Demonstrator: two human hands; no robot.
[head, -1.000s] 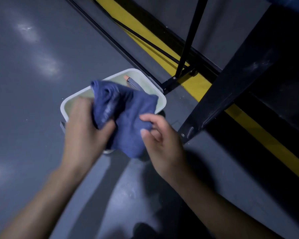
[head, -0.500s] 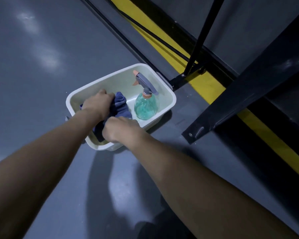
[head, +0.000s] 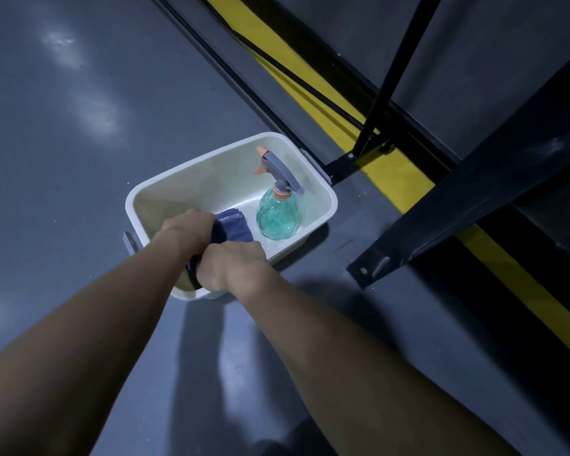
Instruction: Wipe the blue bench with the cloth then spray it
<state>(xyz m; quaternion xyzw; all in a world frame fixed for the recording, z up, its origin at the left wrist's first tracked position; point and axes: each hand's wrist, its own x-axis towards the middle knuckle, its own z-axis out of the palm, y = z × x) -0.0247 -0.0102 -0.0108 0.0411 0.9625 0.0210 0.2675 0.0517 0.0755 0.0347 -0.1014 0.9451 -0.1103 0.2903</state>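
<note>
A white plastic tub (head: pixel 211 159) stands on the grey floor. Inside it, at the right, a green spray bottle (head: pixel 277 215) with a grey and orange trigger head stands upright. A blue cloth (head: pixel 234 225) lies bunched in the tub's near left part. My left hand (head: pixel 186 227) grips the cloth from the left and my right hand (head: pixel 232 268) grips its near end over the tub's front rim. Most of the cloth is hidden behind both hands. The bench's blue top is out of view.
A black slanted metal frame beam (head: pixel 458 218) with its bolted foot rests on the floor just right of the tub. A thin black strut (head: pixel 385 87) and its bracket stand behind the tub. A yellow floor stripe (head: pixel 310 80) runs diagonally past them.
A second ago both hands held the cloth up above the tub. They have lowered it into the tub beside the spray bottle, and both arms now reach further forward.
</note>
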